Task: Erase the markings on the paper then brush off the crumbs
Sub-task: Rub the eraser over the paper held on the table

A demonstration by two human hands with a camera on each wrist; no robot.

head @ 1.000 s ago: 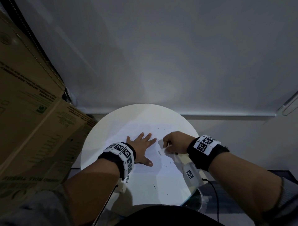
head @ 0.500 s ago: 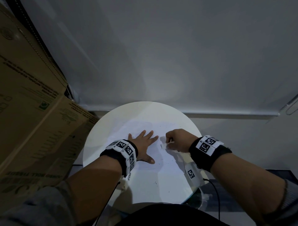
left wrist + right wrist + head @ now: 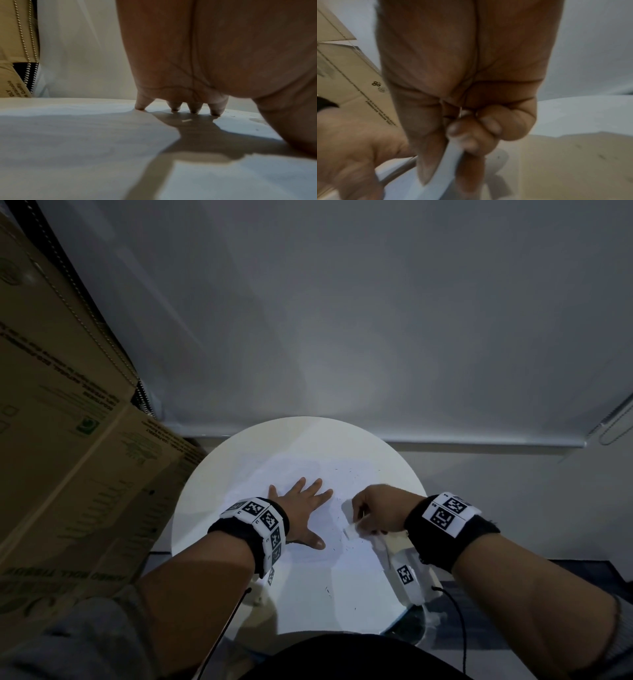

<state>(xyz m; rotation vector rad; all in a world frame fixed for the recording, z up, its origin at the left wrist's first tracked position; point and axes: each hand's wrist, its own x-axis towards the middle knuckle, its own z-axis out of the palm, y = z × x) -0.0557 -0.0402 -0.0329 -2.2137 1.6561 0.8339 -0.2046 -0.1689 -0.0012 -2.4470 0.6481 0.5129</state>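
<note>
A white sheet of paper [image 3: 342, 577] lies on a round white table [image 3: 212, 494]. My left hand [image 3: 301, 508] lies flat on the sheet with its fingers spread; in the left wrist view the fingertips [image 3: 175, 108] press the paper [image 3: 85, 135]. To its right, my right hand [image 3: 373, 508] is curled and pinches a small white eraser [image 3: 351, 530], whose lower end touches the sheet. In the right wrist view the eraser [image 3: 452, 152] sits between thumb and fingers. Dark eraser crumbs [image 3: 329, 590] lie scattered on the paper near both hands. No clear markings show.
Large cardboard boxes [image 3: 68, 440] stand against the table's left side. A pale roller blind [image 3: 342, 337] with a bead chain [image 3: 144, 398] hangs behind the table. A white tagged block [image 3: 406, 575] and a black cable [image 3: 459, 621] hang below my right wrist.
My right hand has slid the eraser away from me and back toward me over the paper. The left hand has stayed flat in the same spot.
</note>
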